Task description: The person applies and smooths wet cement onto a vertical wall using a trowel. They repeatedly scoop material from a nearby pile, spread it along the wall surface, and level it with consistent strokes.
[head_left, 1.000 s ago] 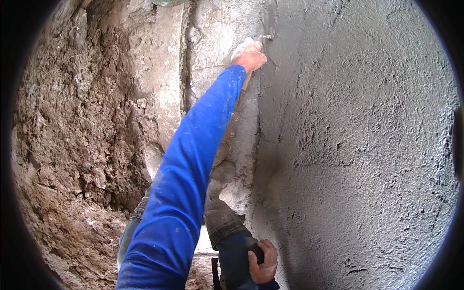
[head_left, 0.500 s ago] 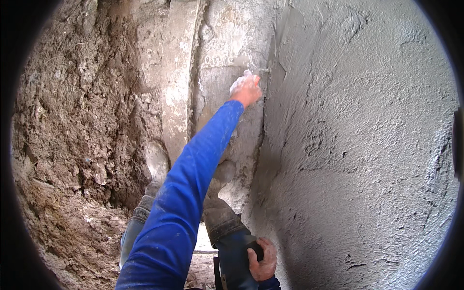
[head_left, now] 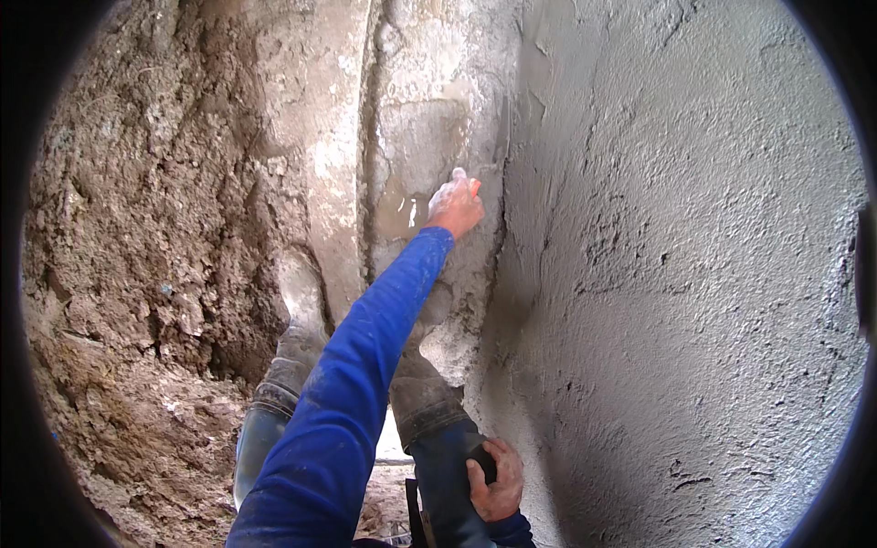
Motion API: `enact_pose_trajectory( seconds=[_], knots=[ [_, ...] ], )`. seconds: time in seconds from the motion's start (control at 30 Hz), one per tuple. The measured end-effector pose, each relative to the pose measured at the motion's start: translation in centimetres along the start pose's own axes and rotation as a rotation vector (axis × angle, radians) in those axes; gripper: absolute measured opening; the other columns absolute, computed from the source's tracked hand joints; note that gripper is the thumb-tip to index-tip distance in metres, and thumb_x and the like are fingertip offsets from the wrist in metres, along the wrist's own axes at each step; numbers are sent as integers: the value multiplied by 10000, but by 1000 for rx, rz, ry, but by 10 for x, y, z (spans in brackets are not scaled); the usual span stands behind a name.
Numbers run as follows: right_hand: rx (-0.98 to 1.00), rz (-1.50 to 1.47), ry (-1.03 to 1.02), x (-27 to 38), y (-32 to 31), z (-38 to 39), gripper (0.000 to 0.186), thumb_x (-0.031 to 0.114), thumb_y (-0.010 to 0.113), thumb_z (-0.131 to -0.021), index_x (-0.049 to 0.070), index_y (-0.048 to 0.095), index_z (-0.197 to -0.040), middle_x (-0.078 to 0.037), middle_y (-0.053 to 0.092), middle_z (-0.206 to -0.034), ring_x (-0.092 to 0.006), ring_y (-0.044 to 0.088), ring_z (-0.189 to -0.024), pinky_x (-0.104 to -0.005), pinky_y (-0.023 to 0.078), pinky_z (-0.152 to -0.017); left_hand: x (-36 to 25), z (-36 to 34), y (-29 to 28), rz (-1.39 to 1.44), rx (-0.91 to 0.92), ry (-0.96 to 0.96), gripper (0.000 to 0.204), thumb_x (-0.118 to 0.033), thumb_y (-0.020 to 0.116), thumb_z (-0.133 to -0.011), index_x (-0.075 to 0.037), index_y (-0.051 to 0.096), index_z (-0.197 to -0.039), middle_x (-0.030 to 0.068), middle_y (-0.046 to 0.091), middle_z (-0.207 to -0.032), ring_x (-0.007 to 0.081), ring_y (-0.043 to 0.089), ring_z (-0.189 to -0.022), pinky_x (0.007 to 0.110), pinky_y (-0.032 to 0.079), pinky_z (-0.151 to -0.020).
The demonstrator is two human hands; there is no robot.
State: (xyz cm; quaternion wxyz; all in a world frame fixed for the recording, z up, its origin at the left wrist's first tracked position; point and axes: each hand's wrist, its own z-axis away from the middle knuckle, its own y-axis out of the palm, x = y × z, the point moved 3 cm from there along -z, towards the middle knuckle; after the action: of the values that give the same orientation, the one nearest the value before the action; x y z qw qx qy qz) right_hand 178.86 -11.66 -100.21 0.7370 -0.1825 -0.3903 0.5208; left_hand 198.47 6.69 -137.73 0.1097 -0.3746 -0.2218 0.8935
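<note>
Apparently L hand (head_left: 456,210) closed round orange handle (head_left: 475,187), over concrete strip (head_left: 420,128) nr its R edge, by wall (head_left: 694,274). Prob. light, stiff, slick if wet; hold mid-handle. R hand (head_left: 500,484) at dark round thing (head_left: 481,462) by knee (head_left: 446,493); can't tell its grip.

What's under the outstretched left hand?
Wet-looking grey strip shows around the left hand; an orange piece peeks out at its right edge. Any more of that piece, and the surface directly beneath, is hidden.
</note>
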Motion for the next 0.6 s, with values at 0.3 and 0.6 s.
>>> enact_pose_trajectory(
  seconds=[0.3, 0.6],
  knots=[
    [7, 2, -13, 0, 6, 5, 343, 163, 727, -793, 11, 616, -1081, -198, 630, -1103, -391, 591, -1057, -468, 438, -913, 4, 90, -2, -5, 203, 28, 378, -154, 609, -798, -19, 432, -1103, 275, 648, -900, 465, 634, -883, 550, 495, -771],
    [27, 35, -19, -5, 13, 17, 357, 155, 734, -786, 14, 618, -1093, -191, 636, -1114, -377, 596, -1056, -457, 441, -911, 23, 107, 68, -2, 108, -78, 421, -253, 567, -866, -12, 423, -1180, 277, 643, -792, 473, 638, -761, 554, 503, -681]
  ],
)
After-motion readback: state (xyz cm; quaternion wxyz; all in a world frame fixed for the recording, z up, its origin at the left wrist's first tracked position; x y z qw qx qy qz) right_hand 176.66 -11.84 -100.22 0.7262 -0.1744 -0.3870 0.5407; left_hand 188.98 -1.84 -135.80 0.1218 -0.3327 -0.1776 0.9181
